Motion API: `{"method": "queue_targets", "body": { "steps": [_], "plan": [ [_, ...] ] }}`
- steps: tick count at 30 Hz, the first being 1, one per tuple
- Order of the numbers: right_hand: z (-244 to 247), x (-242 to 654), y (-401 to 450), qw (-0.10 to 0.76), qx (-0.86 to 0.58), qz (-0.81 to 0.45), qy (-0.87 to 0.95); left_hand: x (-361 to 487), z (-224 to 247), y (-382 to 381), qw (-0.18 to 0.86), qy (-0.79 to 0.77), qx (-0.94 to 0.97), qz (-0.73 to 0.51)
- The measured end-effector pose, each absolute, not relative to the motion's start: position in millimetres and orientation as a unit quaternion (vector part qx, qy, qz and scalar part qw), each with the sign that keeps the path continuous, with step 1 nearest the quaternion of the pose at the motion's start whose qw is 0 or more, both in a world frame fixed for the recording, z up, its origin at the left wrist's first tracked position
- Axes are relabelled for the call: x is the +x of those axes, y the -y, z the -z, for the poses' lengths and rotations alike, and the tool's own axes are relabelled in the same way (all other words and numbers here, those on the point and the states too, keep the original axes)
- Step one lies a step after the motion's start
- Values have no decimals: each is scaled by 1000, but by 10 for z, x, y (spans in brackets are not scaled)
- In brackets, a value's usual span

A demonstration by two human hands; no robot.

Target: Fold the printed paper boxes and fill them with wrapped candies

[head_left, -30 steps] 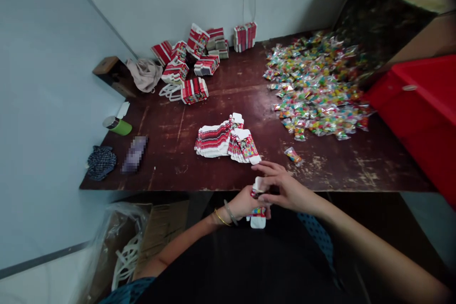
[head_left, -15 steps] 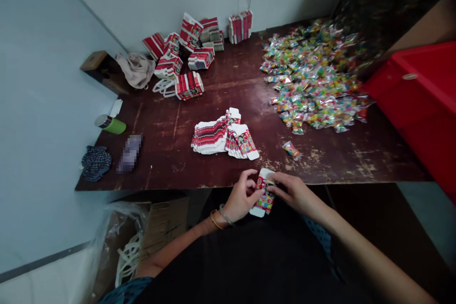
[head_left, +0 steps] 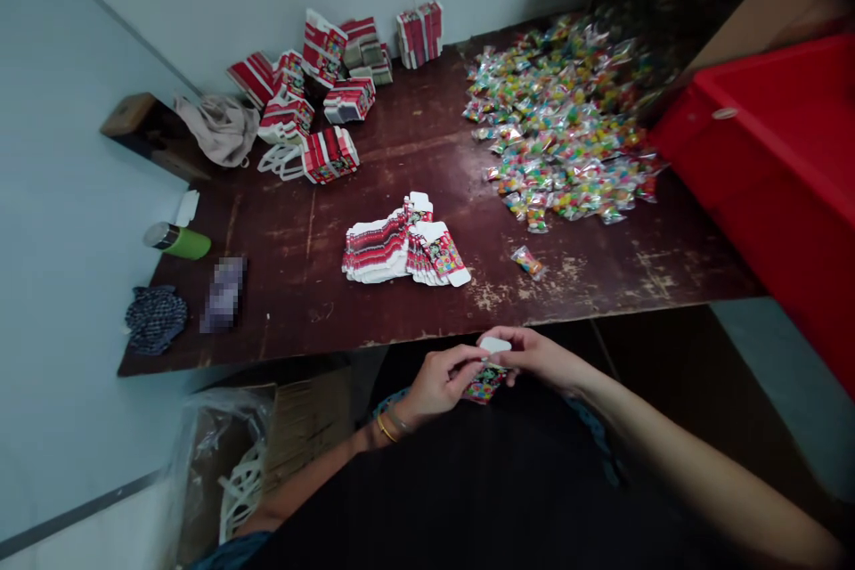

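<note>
A small printed candy box (head_left: 485, 384) with a white end flap is held between both hands in front of the table's near edge. My left hand (head_left: 441, 383) grips its left side, thumb and fingers closed near the top. My right hand (head_left: 534, 356) is closed on the upper right, its fingers at the white flap. Beyond them a fanned pile of flat red-and-white boxes (head_left: 378, 248) lies on the table. One wrapped candy packet (head_left: 528, 263) lies apart, right of that pile.
Many clear candy packets (head_left: 567, 134) cover the table's right side, beside a red bin (head_left: 768, 125). Bundled flat boxes (head_left: 330, 154) are stacked at the back left. A green bottle (head_left: 187, 242) and a checked cloth (head_left: 157, 319) lie left. Below stands an open carton (head_left: 311, 427).
Both hands have shifted on the box, and its top now tilts toward them with the white flap between the fingers. The lower flap no longer shows. The whole view has turned slightly.
</note>
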State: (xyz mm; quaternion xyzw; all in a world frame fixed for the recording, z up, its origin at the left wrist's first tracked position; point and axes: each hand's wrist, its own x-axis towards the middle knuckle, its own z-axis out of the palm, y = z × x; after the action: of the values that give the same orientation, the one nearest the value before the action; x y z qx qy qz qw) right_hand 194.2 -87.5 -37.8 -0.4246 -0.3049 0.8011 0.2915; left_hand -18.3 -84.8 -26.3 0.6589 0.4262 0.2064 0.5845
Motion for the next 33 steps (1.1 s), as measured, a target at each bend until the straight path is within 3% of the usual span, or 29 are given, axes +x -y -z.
{"method": "queue_targets", "body": {
  "steps": [3, 9, 16, 21, 26, 33],
  "plan": [
    [350, 1874, 823, 250, -428, -777, 387, -113, 219, 860, 603, -482, 587, -244],
    [214, 1664, 927, 339, -472, -546, 604, -108, 263, 794, 723, -516, 419, -189],
    [284, 1733, 871, 289, -446, -572, 625, -242, 327, 800, 802, -421, 379, -187],
    [311, 1808, 971, 289, -441, -502, 686, -261, 331, 780, 812, -375, 410, -181],
    [387, 1859, 883, 285, -462, -583, 604, -235, 337, 722, 805, -367, 438, -159],
    [230, 1888, 1018, 229, -366, -469, 770, -260, 385, 702, 813, -351, 440, -151]
  ]
}}
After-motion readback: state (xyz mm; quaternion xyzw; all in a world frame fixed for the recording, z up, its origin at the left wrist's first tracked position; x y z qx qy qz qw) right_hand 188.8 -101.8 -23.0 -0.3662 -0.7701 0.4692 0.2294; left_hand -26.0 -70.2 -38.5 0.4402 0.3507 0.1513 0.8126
